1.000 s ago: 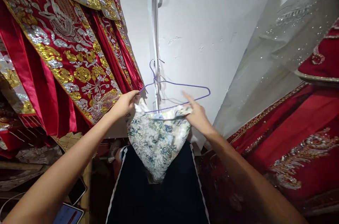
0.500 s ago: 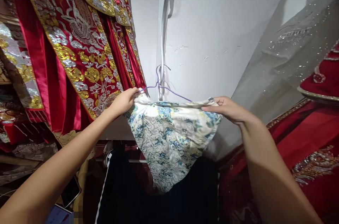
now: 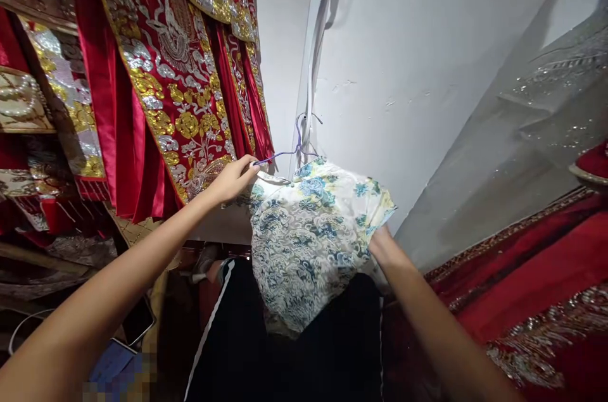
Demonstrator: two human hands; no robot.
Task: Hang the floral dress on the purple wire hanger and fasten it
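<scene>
Backdrop: pale wall point(image 3: 403, 41) at the far side, with a narrow white strip point(image 3: 319, 28) running down it; a red embroidered costume point(image 3: 185, 92) hangs on the left, sheer sparkling fabric point(image 3: 503, 155) and red beaded cloth point(image 3: 536, 301) lie to the right.
Floral top: in the middle point(image 3: 308, 244), above dark trousers point(image 3: 294, 376) with white side stripes; its short right sleeve is now spread out, where half a second ago the upper edge was drawn into a straight line.
Purple hanger point(image 3: 275, 156): left arm and hook in sight; the right arm, longer in view before, now disappears behind the top.
Left hand point(image 3: 235, 179): fingers pinched closed on the neckline and the hanger's left arm together — same hold as earlier.
Right hand point(image 3: 380, 242): gone into the sleeve opening, having gripped the cloth's edge from outside; fingers hidden, so I cannot tell how far open they are or what they hold.
Hard to make out: whether the hook hangs on anything; the hanger's covered end.
Writing: lit screen point(image 3: 111, 361) at near left, partly pixelated, unreadable.
</scene>
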